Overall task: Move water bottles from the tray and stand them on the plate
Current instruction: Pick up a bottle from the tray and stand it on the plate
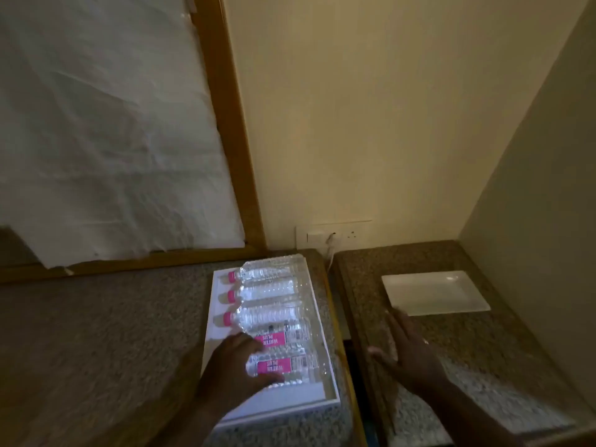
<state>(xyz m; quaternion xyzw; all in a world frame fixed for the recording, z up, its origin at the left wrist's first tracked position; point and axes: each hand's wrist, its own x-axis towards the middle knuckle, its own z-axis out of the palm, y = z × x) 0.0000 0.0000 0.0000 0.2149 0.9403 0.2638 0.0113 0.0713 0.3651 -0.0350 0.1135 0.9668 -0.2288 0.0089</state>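
Note:
A white tray (322, 401) on the left granite counter holds several clear water bottles lying on their sides, with pink caps pointing left. My left hand (232, 366) wraps around the nearest bottle (283, 366), which has a pink label. Another labelled bottle (283, 337) lies just behind it, and further bottles (267, 293) fill the far end. An empty white rectangular plate (435, 291) sits on the right counter. My right hand (406, 346) hovers with fingers spread above the right counter, just in front of the plate's near left corner.
A dark gap (351, 356) separates the two granite counters. A wall socket with a white cord (330, 240) sits behind the gap. A wooden-framed panel covered with white paper (113, 140) rises behind the left counter. A wall closes the right side.

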